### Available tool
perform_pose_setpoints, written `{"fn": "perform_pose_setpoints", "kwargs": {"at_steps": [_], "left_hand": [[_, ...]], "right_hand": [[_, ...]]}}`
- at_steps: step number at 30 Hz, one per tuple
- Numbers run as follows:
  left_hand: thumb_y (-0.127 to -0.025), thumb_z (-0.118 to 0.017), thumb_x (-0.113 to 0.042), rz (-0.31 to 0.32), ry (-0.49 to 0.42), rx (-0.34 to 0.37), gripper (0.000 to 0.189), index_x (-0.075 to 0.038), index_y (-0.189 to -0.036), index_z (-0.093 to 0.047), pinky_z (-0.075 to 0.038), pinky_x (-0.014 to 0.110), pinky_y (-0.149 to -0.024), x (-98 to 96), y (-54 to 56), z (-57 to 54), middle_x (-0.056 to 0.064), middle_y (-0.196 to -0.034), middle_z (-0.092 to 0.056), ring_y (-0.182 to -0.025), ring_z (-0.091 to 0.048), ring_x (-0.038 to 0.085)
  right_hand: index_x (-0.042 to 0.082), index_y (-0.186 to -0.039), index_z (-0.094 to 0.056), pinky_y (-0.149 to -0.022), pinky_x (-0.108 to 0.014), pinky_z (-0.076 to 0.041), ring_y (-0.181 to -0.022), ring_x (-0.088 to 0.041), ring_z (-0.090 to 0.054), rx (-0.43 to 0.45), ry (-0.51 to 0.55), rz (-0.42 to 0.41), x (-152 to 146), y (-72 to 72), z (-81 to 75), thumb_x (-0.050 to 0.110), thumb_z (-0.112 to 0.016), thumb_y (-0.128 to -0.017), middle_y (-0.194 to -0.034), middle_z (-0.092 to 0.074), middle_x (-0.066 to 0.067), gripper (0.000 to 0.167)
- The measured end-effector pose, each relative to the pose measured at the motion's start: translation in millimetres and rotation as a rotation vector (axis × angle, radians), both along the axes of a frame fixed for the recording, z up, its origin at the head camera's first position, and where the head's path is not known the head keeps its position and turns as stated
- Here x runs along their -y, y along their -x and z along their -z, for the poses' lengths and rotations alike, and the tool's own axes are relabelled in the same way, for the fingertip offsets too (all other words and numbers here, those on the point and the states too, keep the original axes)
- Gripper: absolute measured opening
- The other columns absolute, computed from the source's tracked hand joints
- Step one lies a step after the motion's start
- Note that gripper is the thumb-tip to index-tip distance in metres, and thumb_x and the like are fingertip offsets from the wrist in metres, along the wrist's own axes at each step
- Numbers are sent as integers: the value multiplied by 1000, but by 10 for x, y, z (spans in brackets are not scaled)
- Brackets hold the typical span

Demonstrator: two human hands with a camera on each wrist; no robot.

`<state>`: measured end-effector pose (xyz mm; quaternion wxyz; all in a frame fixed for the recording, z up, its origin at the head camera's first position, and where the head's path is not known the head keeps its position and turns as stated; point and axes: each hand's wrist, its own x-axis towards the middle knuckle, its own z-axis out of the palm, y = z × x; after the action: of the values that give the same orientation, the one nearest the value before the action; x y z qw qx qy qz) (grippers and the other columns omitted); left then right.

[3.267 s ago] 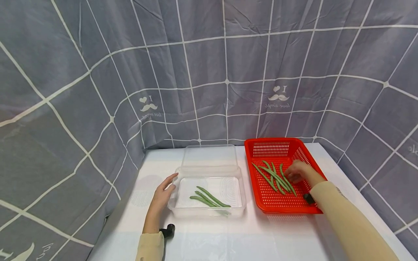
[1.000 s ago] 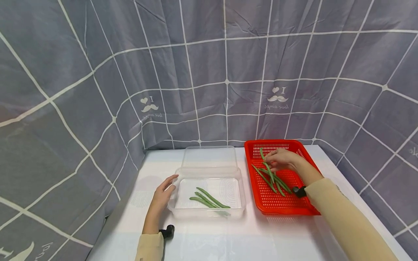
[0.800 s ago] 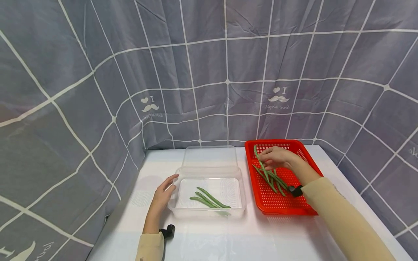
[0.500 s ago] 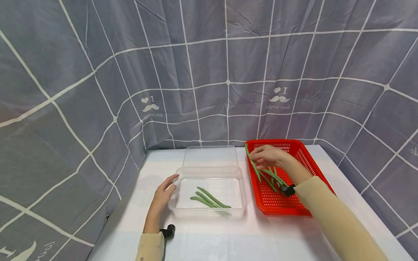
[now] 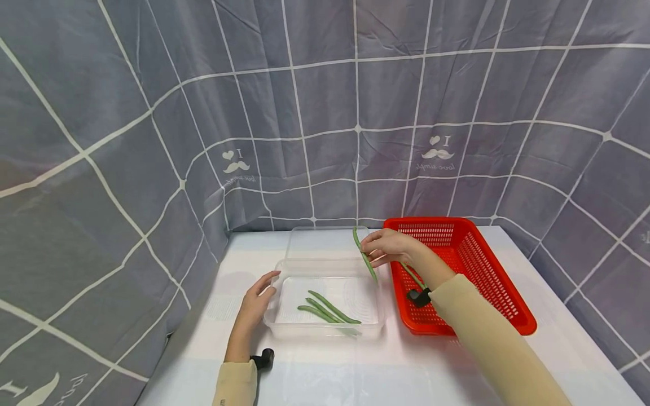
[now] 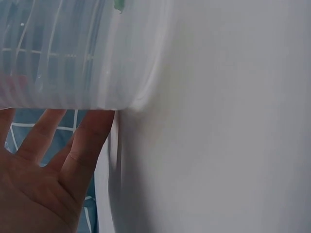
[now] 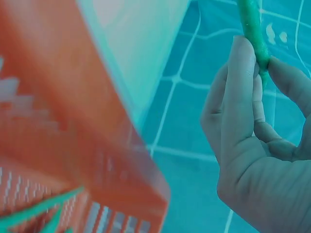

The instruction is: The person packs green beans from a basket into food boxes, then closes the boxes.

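My right hand (image 5: 388,246) pinches a green bean (image 5: 367,258) between thumb and fingertips, above the right rim of the clear plastic box (image 5: 330,331). The right wrist view shows the same bean (image 7: 253,34) in that grip. Inside the box lie several green beans (image 5: 332,307) near the front wall. My left hand (image 5: 255,299) is at the box's left side, its fingers extended and the fingertips at the wall. From the left wrist, the fingers (image 6: 87,141) reach up to the box's edge. A red basket (image 5: 500,270) stands on the right; my right forearm hides much of its inside.
Behind the box lies its clear lid (image 5: 325,239), flat on the white table (image 5: 304,378). More green beans (image 7: 43,208) sit in the basket in the right wrist view. A grey curtain (image 5: 330,152) with white lines hangs behind and beside the table.
My right hand has picked a green bean out of the red basket and carried it left to the box's right rim. My left hand has stayed in place.
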<state>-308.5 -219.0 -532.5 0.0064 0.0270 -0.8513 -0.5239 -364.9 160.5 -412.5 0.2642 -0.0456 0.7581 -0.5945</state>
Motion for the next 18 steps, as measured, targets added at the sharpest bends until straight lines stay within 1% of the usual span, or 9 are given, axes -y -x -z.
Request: {"fn": "perform_pose_setpoints", "kwargs": {"at_steps": [4,9,11,18], "left_hand": [[-104,-53,-16,2,-20,1,47,-25,-149,-61,-40,73,-116,10,1,3,24,-164,-47,-154,-40,51],[-104,-53,-17,6,-26,2,47,-26,-150,-61,-40,73,-117,11,0,-2,24,-164,-46,-155,-39,51],[-104,-52,-17,8,-23,-1,47,-26,-150,-61,-40,73,-116,15,-2,-9,24,-164,-46,-155,-39,51],[-104,-53,-18,5,-26,8,47,-27,-150,-61,-41,73,-115,19,-8,-12,23,-164,-46,-154,-39,52]], "right_hand": [[-8,-130,-60,-79,-34,-67,-78,-13,-71,40,-4,-12,228,-15,42,9,-64,-102,-88,-70,-3,33],[-7,-128,-64,-78,-34,-67,-78,-13,-71,46,-47,-50,455,-58,93,10,-65,-101,-89,-70,-3,31],[-6,-126,-66,-76,-33,-67,-77,-13,-71,47,-63,-65,540,-66,142,10,-66,-100,-89,-71,-4,30],[1,-106,-72,-67,-29,-65,-71,-14,-67,84,-138,-123,829,-104,374,7,-68,-96,-81,-68,-4,12]]}}
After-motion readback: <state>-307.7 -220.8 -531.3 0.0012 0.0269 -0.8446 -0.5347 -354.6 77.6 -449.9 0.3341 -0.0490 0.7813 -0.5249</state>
